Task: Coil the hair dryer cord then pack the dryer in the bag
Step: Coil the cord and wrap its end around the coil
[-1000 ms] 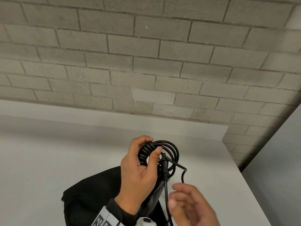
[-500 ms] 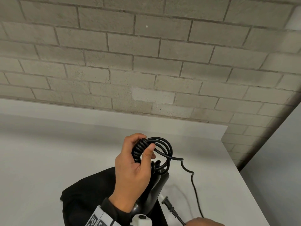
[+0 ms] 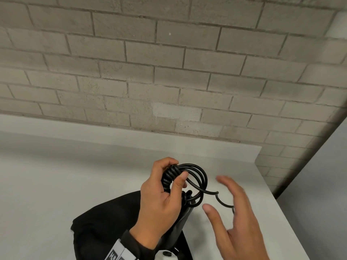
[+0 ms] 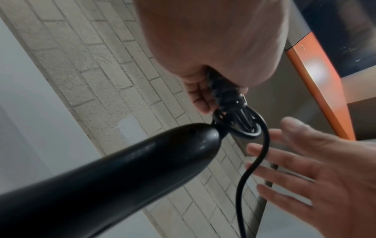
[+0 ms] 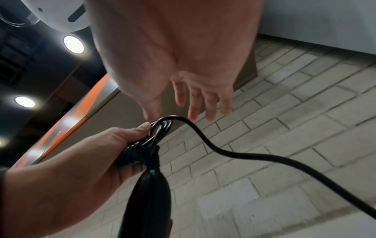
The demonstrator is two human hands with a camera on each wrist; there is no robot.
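Observation:
My left hand (image 3: 165,186) grips a bundle of black coiled cord (image 3: 195,177) above the table, thumb pressed over the loops. The black hair dryer's handle (image 3: 180,228) hangs below that hand; in the left wrist view the handle (image 4: 114,169) fills the lower left. A loose tail of cord (image 3: 223,202) runs from the coil to the right and passes behind my right hand (image 3: 231,209), which is open with fingers spread and holds nothing. The black bag (image 3: 105,222) lies on the table under my left forearm. The plug is hidden.
The white table (image 3: 56,184) stands against a grey brick wall (image 3: 169,72); its right edge (image 3: 293,222) drops off close to my right hand. An orange-edged panel (image 4: 317,80) shows in the wrist views.
My right hand has risen from the bottom edge to beside the coil, open. The loose cord tail has been drawn up, and the plug has gone out of sight. The left hand keeps its grip.

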